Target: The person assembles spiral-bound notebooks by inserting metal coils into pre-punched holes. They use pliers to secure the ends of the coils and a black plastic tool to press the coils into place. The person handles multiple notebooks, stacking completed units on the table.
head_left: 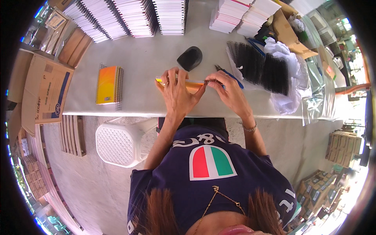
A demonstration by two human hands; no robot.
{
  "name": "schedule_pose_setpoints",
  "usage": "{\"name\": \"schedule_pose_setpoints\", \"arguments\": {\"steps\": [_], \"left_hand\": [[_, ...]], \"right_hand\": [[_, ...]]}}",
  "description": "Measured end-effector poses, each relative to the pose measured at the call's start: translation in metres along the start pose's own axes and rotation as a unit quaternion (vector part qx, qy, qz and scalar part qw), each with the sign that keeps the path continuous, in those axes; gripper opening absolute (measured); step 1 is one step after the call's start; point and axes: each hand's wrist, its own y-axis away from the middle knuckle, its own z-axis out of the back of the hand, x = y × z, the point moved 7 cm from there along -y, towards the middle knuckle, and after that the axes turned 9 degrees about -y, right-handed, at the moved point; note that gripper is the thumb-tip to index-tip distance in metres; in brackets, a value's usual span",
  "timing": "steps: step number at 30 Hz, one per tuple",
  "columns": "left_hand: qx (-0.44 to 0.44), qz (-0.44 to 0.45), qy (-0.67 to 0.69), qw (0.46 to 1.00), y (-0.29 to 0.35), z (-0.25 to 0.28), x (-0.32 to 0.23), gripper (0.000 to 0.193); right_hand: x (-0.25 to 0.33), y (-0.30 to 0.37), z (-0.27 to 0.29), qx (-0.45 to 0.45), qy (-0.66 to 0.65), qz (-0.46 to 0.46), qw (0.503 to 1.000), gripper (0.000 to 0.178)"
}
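At the table's near edge, my left hand (177, 94) is closed around a small orange and yellow notebook (192, 86), seen nearly edge-on, with its fingers over the top side and its thumb along the near side. My right hand (232, 95) pinches a dark spiral coil (207, 82) at the notebook's right end; the fingertips partly hide it. Blue-handled pliers (234, 79) lie on the table just beyond my right hand. A black rounded object (190, 58), resembling a computer mouse, rests beyond the notebook. To the left lies a spiral notebook (107, 86) with an orange and yellow cover.
Tall stacks of spiral-bound pads (135, 19) and unbound paper blocks (231, 15) line the far side. Black spiral coils (258, 66) lie on white plastic (288, 98) at right, beside an open cardboard box (291, 35). A white stool (119, 143) and a carton (49, 88) stand left.
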Motion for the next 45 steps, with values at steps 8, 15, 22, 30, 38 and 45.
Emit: {"name": "schedule_pose_setpoints", "arguments": {"steps": [8,15,22,30,38,45], "left_hand": [[0.041,-0.013,-0.030,0.999,-0.002,-0.005,0.005,0.050],[0.041,-0.028,0.017,0.999,-0.004,0.001,0.010,0.025],[0.010,-0.008,0.117,0.993,-0.002,0.005,0.025,0.031],[-0.035,0.084,0.202,0.975,0.005,-0.005,0.037,0.045],[0.067,0.004,0.276,0.959,-0.002,-0.007,0.064,0.056],[0.070,-0.026,0.236,0.969,-0.007,0.004,0.092,0.064]], "right_hand": [[-0.006,0.003,-0.007,-0.029,-0.056,-0.054,0.997,0.011],[0.002,-0.004,-0.008,-0.044,0.089,-0.009,0.995,0.012],[0.002,-0.008,-0.009,-0.044,0.178,0.033,0.983,0.013],[-0.007,-0.012,-0.014,-0.019,0.210,0.015,0.977,0.012],[-0.013,-0.031,-0.018,0.119,-0.014,-0.074,0.990,0.019],[-0.049,-0.081,-0.051,0.016,0.171,0.086,0.981,0.046]]}}
